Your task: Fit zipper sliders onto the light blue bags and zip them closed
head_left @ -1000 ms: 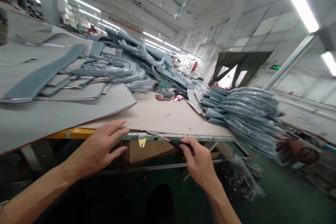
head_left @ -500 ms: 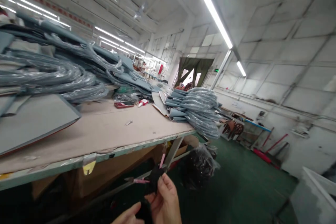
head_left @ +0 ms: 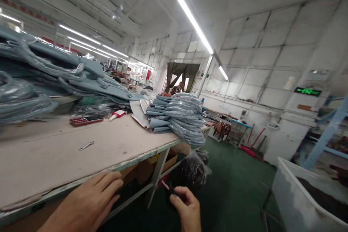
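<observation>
Left hand (head_left: 89, 197): open, back of the hand upward, fingers stretched out side by side and slightly bent, in front of the near edge of the table (head_left: 49, 166).
Right hand (head_left: 186, 204): fingers curled and thumb pressed in, gripping a black-and-pink tool (head_left: 171, 189); it is out past the table, to the right of the left hand and well apart from it.
Black-and-pink tool: in the right hand, its pink end pointing up and leftward, toward the table leg (head_left: 157, 177); the dark part blends with the shadows, so its exact kind is hard to tell.
Wrench (head_left: 87, 145): flat on the tabletop, beyond the left hand.
Bottle (head_left: 117, 115): red and white, lying on its side farther beyond the left hand than the wrench.
Clear bag (head_left: 92, 107): crumpled, with something green in it, just beside the bottle on its left.
Wrapped bundle (head_left: 182, 116): blue-grey strips in shiny plastic, on the table's far right corner, beyond the right hand and hanging over the edge.
Blue-grey pile (head_left: 89, 72): heaped across the table's far side, beyond the left hand.
Plastic bag (head_left: 196, 166): with dark contents, on the green floor (head_left: 231, 174), beyond the right hand.
White bin (head_left: 293, 192): well to the right of the right hand, something dark inside.
</observation>
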Demonstrator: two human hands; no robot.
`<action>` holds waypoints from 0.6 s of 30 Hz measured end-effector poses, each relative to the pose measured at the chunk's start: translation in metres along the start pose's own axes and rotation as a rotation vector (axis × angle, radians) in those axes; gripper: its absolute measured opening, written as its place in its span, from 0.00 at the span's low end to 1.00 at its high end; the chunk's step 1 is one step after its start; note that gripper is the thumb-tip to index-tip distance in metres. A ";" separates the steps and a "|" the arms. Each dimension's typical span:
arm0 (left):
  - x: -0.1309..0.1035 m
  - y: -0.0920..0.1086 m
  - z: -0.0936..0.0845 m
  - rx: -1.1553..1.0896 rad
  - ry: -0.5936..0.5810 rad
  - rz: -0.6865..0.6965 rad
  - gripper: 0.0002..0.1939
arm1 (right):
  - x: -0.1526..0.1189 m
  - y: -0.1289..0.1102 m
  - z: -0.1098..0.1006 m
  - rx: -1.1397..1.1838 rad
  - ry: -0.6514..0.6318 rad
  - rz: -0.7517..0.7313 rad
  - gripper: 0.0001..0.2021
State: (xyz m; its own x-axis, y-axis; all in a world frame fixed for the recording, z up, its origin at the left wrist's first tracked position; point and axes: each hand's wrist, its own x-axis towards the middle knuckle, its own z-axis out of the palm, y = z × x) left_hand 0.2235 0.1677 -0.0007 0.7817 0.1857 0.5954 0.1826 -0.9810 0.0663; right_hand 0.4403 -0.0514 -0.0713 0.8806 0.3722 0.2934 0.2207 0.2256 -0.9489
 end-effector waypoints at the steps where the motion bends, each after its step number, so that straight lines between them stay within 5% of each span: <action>1: 0.021 0.004 -0.007 0.043 -0.103 -0.028 0.16 | 0.010 -0.001 -0.005 -0.044 0.004 -0.031 0.15; 4: 0.076 0.014 -0.015 0.163 -0.293 -0.128 0.15 | 0.041 -0.008 -0.014 -0.178 0.017 -0.163 0.11; 8: 0.119 0.013 -0.004 0.237 -0.361 -0.167 0.12 | 0.077 -0.017 -0.009 -0.312 -0.020 -0.356 0.08; 18: 0.137 0.009 0.019 0.369 -0.536 -0.024 0.17 | 0.111 -0.014 0.020 -0.492 -0.126 -0.606 0.07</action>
State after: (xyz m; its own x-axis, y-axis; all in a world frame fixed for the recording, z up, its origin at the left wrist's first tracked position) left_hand 0.3441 0.1858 0.0663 0.9465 0.3037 0.1093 0.3221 -0.9099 -0.2614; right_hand 0.5264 0.0050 -0.0234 0.5001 0.4174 0.7587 0.8328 0.0083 -0.5535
